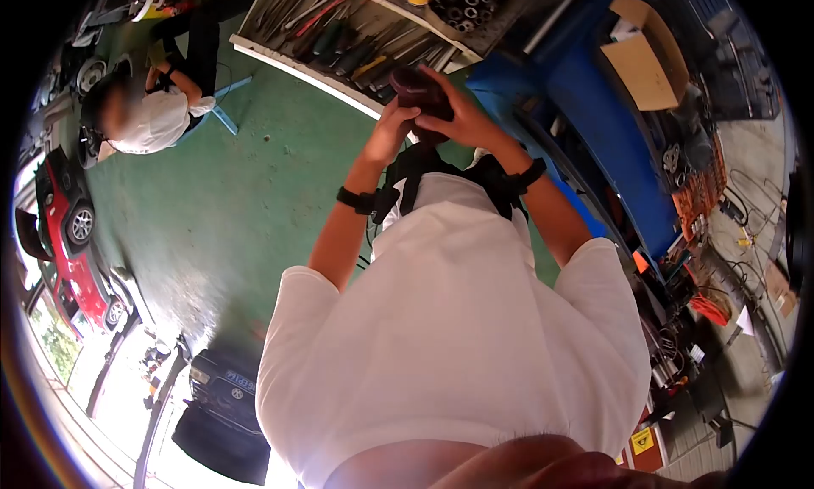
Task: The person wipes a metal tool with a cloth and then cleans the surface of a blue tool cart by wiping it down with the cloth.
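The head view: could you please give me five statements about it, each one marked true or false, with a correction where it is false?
1. The left hand and the right hand are both at the dark red object. True.
2. Both wrists are bare. False: each has a black band.
3. The floor is green. True.
4. The red car is on the right side of the picture. False: the red car is on the left side.
5. The cardboard box is on the right side of the picture. True.
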`<state>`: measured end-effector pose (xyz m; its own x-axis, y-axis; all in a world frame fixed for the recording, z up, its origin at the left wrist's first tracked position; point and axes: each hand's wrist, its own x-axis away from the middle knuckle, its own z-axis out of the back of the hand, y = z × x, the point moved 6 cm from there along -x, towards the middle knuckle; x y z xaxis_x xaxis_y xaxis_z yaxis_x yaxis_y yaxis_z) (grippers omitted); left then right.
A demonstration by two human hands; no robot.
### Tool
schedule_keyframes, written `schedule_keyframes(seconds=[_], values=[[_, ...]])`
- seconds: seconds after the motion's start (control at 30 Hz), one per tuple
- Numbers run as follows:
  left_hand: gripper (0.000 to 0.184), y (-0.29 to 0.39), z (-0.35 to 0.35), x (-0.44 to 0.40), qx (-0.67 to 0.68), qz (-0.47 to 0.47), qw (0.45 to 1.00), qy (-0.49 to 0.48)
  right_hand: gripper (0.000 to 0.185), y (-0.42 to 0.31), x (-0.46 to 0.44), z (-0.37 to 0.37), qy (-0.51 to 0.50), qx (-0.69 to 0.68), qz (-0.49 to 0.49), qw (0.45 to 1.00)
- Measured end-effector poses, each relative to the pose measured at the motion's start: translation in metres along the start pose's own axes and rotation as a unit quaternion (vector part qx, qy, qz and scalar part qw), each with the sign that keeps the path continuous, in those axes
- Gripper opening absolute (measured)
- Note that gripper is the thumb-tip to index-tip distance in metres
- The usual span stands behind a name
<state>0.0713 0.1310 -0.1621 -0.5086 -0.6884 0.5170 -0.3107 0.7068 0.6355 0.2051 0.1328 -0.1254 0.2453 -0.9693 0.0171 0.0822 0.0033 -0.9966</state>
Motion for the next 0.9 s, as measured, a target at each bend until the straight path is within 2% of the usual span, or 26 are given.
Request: schedule_keyframes(seconds=[0.03, 0.07, 0.1, 0.13, 0.17, 0.2, 0.23, 0.27, 0.33, 0.37, 0.4, 0.47, 0.53, 0.63, 0.73, 0.8, 0.83, 0.87, 0.9], values=[[0.043, 0.001, -0.016, 0.001, -0.011, -0.043, 0.999, -0.023, 0.073, -0.011, 0.004, 0.01, 0.036, 0.028, 0.051, 0.998], [0.045, 0.001, -0.034, 0.001, -0.02, -0.086, 0.995, -0.046, 0.073, -0.018, 0.01, 0.022, 0.043, 0.027, 0.054, 0.997], [0.049, 0.0, -0.052, -0.001, -0.092, -0.137, 0.986, -0.037, 0.069, -0.028, 0.016, 0.036, 0.06, 0.106, 0.034, 0.992], [0.049, -0.005, -0.068, -0.006, -0.099, -0.135, 0.985, -0.041, 0.067, -0.035, 0.023, 0.048, 0.078, 0.184, 0.013, 0.98], [0.048, -0.008, -0.083, -0.011, -0.137, -0.132, 0.981, -0.035, 0.063, -0.048, 0.031, 0.062, 0.152, 0.198, 0.076, 0.965], [0.047, -0.013, -0.096, -0.018, -0.174, -0.129, 0.976, -0.031, 0.063, -0.051, 0.04, 0.074, 0.161, 0.196, 0.078, 0.964], [0.046, -0.006, -0.115, -0.026, -0.351, -0.249, 0.902, -0.027, 0.061, -0.059, 0.054, 0.092, 0.227, 0.311, 0.1, 0.918], [0.046, -0.014, -0.128, -0.032, -0.357, -0.25, 0.9, -0.035, 0.058, -0.064, 0.069, 0.11, 0.288, 0.421, 0.118, 0.852], [0.047, -0.012, -0.173, -0.025, -0.57, -0.386, 0.723, 0.059, 0.055, -0.052, 0.095, 0.141, 0.311, 0.455, 0.094, 0.829], [0.051, -0.019, -0.191, -0.026, -0.541, -0.384, 0.748, 0.039, 0.054, -0.047, 0.107, 0.153, 0.32, 0.503, 0.061, 0.801], [0.051, -0.031, -0.2, -0.028, -0.544, -0.381, 0.747, 0.03, 0.053, -0.041, 0.122, 0.165, 0.325, 0.548, 0.024, 0.77], [0.048, -0.047, -0.216, -0.036, -0.596, -0.431, 0.676, 0.051, 0.051, -0.024, 0.154, 0.182, 0.33, 0.563, -0.017, 0.757], [0.045, -0.054, -0.222, -0.051, -0.567, -0.448, 0.689, 0.06, 0.049, -0.015, 0.184, 0.197, 0.331, 0.576, -0.056, 0.745], [0.038, -0.047, -0.224, -0.078, -0.58, -0.467, 0.663, 0.079, 0.043, -0.014, 0.23, 0.22, 0.345, 0.591, -0.116, 0.72], [0.032, -0.032, -0.234, -0.104, -0.583, -0.527, 0.61, 0.098, 0.042, -0.015, 0.287, 0.248, 0.368, 0.581, -0.185, 0.702], [0.036, -0.03, -0.237, -0.121, -0.593, -0.539, 0.587, 0.118, 0.042, -0.019, 0.331, 0.267, 0.383, 0.581, -0.24, 0.677], [0.081, -0.047, -0.195, -0.179, -0.687, -0.47, 0.542, 0.118, 0.043, -0.014, 0.356, 0.278, 0.392, 0.584, -0.261, 0.662], [0.081, -0.059, -0.174, -0.205, -0.686, -0.473, 0.541, 0.115, 0.043, -0.008, 0.382, 0.29, 0.4, 0.585, -0.282, 0.646], [0.071, -0.073, -0.168, -0.216, -0.754, -0.527, 0.35, 0.175, 0.043, -0.007, 0.408, 0.299, 0.407, 0.586, -0.31, 0.629]])
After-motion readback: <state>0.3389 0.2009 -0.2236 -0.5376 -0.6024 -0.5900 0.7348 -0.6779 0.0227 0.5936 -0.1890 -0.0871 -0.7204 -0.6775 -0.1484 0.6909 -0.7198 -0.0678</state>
